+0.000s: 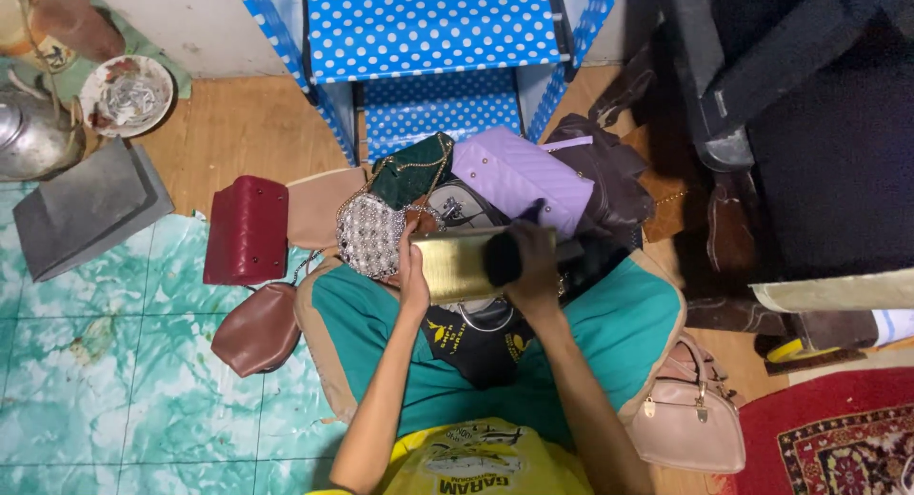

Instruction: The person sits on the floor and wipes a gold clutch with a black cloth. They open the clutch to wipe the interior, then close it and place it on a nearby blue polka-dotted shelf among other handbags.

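Note:
I sit on the floor with a gold rectangular clutch (457, 264) held over my lap. My left hand (412, 271) grips its left end. My right hand (533, 267) holds a black brush (502, 258) pressed against the clutch's right part. A silver beaded bag (369, 234) lies just left of the clutch, with a dark green chain bag (411, 171) and a lilac quilted bag (519, 176) beyond it.
A dark red quilted bag (248, 230) and a brown round pouch (257, 330) lie to my left. A pink handbag (687, 419) rests by my right knee. A blue polka-dot shelf (433, 29) stands ahead, a black chair (800, 124) to the right, and a grey board (86, 207) at left.

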